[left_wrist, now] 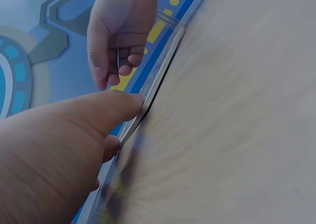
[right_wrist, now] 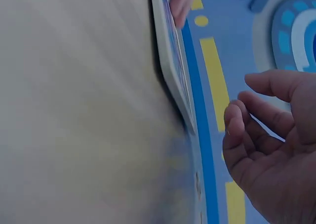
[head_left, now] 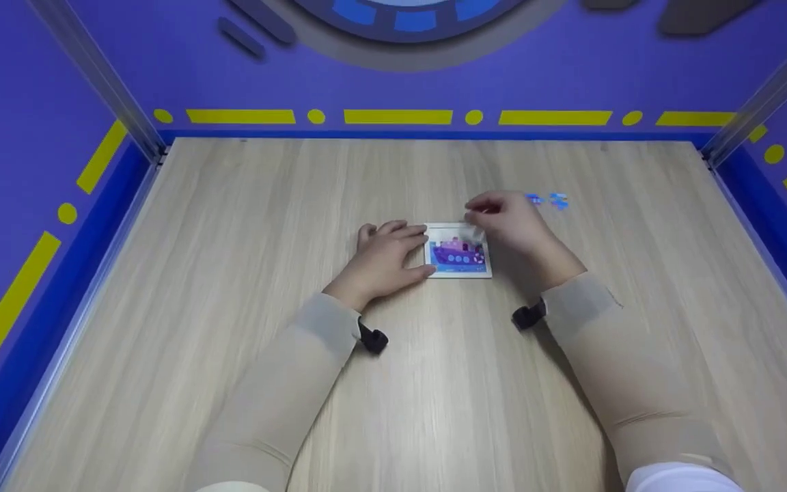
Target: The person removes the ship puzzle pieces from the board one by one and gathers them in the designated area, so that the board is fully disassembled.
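A small jigsaw puzzle (head_left: 456, 257) in a white frame lies on the table, with a purple ship on a blue base. Its upper right part looks pale and blurred. My left hand (head_left: 388, 261) lies at the frame's left side, fingers and thumb stretched out and touching the edge. In the left wrist view, the left thumb (left_wrist: 116, 108) presses on the frame's rim. Over the upper right corner hovers my right hand (head_left: 518, 225). The right wrist view shows its fingers (right_wrist: 266, 115) loosely bent, thumb and index apart, with nothing visible between them.
Several loose blue puzzle pieces (head_left: 558, 200) lie beyond the right hand, partly hidden by it. The wooden table (head_left: 229, 225) is bordered by blue panels (head_left: 393, 85) with yellow markings at the back and both sides. Each wrist carries a black camera mount.
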Available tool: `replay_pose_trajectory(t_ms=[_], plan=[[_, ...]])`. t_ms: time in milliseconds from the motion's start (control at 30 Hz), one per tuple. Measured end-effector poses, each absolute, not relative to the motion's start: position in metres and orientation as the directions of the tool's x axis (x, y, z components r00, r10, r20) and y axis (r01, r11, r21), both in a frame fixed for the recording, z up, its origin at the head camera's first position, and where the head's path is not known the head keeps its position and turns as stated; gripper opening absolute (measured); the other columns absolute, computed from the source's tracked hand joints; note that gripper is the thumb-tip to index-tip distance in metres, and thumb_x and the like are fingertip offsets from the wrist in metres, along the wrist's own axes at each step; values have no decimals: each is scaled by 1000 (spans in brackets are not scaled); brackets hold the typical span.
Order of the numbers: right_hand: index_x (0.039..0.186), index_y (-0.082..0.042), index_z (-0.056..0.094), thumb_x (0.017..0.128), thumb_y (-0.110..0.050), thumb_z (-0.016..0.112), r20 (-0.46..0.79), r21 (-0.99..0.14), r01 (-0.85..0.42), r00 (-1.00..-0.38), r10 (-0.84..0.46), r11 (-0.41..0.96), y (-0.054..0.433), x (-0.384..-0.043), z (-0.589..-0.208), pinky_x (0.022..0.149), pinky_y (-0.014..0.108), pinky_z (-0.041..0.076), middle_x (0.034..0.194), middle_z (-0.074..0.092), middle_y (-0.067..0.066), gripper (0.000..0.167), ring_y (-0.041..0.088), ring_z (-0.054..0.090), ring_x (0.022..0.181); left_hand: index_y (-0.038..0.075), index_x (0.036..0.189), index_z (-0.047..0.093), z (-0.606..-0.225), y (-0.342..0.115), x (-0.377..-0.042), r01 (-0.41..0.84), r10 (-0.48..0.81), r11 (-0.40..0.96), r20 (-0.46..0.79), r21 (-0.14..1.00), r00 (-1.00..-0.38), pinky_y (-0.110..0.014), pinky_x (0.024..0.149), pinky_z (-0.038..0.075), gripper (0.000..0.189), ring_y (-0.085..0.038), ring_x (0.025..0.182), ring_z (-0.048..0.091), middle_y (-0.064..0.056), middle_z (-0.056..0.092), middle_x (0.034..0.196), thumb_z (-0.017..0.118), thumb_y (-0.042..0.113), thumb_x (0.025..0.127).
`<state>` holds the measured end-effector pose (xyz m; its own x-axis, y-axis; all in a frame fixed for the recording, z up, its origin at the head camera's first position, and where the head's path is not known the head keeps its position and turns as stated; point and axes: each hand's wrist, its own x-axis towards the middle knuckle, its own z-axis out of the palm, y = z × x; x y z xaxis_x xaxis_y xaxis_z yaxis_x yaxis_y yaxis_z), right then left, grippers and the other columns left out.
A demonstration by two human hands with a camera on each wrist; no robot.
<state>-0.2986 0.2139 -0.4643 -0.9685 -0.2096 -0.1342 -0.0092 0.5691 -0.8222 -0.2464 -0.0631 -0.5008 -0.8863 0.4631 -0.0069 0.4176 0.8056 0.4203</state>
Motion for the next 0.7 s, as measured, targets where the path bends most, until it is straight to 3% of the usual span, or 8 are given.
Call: replay_pose_trajectory(t_ms=[267,533,700], plan=[[141,-7,79,105,-20,79,-162,-768,-77,-937,-310,635,202,-288,-473,102,42,56,131,75,16,38,29,65,117,17,165,60,-503,-64,-249,426,471,801,-4,421,-882,-70,132,20,78,-31,171,37,3,50,179,70,65,104],[135,-2,82,98,-13,87,-83,-744,-214,-911,-405,633,191,-282,-479,87,33,55,130,73,17,39,27,67,106,18,166,60,-504,-64,-249,423,470,798,-4,430,-882,-70,131,21,80,-31,171,38,2,51,179,70,66,103],[134,-3,82,99,-12,87,-93,-700,-248,-898,-430,670,185,-276,-481,91,37,55,132,70,16,37,27,66,108,18,165,60,-505,-64,-248,426,472,795,3,432,-882,-69,131,22,79,-31,170,38,2,51,179,71,65,103]])
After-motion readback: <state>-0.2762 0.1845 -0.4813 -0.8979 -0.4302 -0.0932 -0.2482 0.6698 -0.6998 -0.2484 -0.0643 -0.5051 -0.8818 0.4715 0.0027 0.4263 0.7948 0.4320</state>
